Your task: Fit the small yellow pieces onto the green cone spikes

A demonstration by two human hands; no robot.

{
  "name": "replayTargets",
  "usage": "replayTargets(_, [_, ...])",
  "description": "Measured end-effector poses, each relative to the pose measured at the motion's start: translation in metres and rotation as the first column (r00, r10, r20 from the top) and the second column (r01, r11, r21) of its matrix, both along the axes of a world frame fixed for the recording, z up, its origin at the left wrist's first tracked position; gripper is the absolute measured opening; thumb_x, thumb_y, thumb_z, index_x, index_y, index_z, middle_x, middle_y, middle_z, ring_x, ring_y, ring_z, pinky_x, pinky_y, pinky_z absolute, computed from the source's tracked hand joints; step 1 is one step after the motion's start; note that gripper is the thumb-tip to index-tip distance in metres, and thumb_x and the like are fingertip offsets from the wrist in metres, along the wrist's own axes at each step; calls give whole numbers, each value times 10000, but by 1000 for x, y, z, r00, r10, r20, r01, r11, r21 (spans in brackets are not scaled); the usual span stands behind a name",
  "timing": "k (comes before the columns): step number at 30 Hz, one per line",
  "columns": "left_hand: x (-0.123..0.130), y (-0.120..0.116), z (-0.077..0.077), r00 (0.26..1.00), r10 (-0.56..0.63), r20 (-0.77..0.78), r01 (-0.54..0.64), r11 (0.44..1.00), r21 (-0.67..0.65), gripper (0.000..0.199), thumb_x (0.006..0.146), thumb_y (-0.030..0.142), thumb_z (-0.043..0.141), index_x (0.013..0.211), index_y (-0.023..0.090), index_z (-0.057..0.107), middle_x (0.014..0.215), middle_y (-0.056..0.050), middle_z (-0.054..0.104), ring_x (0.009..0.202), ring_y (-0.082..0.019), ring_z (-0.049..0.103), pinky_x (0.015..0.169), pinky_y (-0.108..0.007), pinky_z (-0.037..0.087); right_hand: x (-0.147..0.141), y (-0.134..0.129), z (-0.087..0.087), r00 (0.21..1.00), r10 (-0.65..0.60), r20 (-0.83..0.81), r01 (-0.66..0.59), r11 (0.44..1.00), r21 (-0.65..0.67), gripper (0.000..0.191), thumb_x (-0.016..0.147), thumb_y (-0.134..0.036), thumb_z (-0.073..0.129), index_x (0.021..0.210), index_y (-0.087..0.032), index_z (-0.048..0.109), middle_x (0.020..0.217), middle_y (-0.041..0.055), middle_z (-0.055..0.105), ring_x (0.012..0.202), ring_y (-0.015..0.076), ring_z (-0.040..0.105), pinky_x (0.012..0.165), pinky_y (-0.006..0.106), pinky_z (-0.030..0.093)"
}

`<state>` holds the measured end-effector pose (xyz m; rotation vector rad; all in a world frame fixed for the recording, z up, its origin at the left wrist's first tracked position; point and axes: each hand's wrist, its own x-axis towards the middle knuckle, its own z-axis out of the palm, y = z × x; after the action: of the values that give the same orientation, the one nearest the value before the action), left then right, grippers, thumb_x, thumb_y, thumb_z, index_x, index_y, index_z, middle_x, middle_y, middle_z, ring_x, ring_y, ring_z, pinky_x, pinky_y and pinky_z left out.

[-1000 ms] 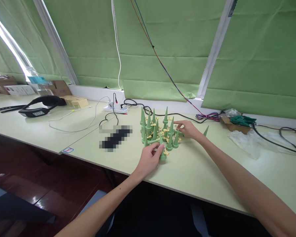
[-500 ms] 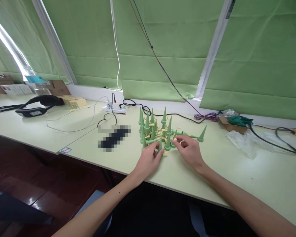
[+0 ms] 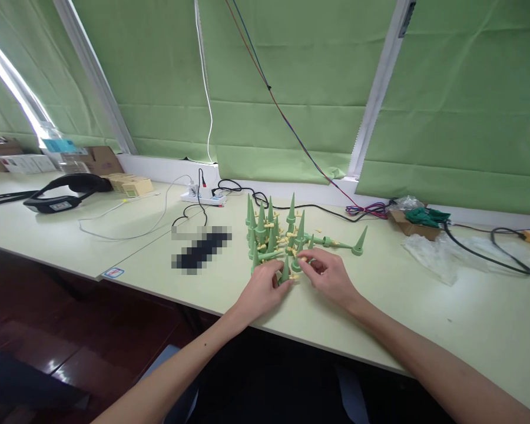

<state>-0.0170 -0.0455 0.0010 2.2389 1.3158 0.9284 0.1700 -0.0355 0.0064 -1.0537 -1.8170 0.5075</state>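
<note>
A cluster of pointed green plastic cones stands on the table, with small yellow pegs sticking out of several of them. At its near edge my left hand closes its fingers around the base of one upright green cone. A short yellow peg shows beside that base. Just to the right, my right hand pinches a small yellow peg between thumb and fingertips, close to another cone that it partly covers. One green cone stands apart on the right, near some joined green pieces.
A power strip with black cables lies behind the cones. Off to the left are a black headset and small yellow boxes. Clear plastic bags and a cardboard box with green cloth lie right.
My right hand has moved left and slightly nearer, toward the cone at my left hand, with the yellow peg in its fingertips. My left hand stays around its cone. The view has shifted slightly.
</note>
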Motion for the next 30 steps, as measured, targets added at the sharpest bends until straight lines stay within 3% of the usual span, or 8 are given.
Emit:
replayTargets(6, [-2, 2, 2, 999, 17, 42, -18, 999, 34, 153, 869, 322, 563, 816, 182, 594, 706, 11, 552, 580, -125, 465, 533, -248, 363, -1, -1, -1, 999, 54, 1, -54, 999, -1, 198, 877, -338, 602, 861, -175, 713, 704, 30, 661, 500, 114, 498, 495, 250, 406])
replayTargets(12, [-2, 1, 3, 986, 5, 169, -9, 1000, 22, 196, 881, 361, 562, 820, 177, 587, 823, -13, 623, 577, -109, 492, 534, -239, 415, 2, 2, -2, 990, 100, -98, -110, 989, -101, 222, 842, -355, 652, 930, -165, 728, 648, 16, 638, 456, 111, 518, 475, 250, 437])
replayTargets(20, [-3, 1, 1, 937, 34, 348, -16, 998, -55, 182, 875, 359, 575, 904, 180, 584, 859, -6, 628, 521, -74, 460, 493, -213, 395, 2, 4, -4, 973, 140, -181, -165, 978, -130, 251, 893, -363, 580, 985, -170, 713, 700, 35, 664, 466, 114, 555, 455, 244, 457])
replayTargets(30, [-3, 1, 0, 926, 29, 375, -26, 1000, -13, 159, 876, 335, 585, 903, 178, 586, 934, -14, 636, 526, -66, 454, 503, -214, 413, 1, 3, -3, 966, 162, -201, -194, 970, -149, 203, 901, -362, 567, 927, -173, 633, 777, 46, 661, 466, 107, 547, 460, 248, 480])
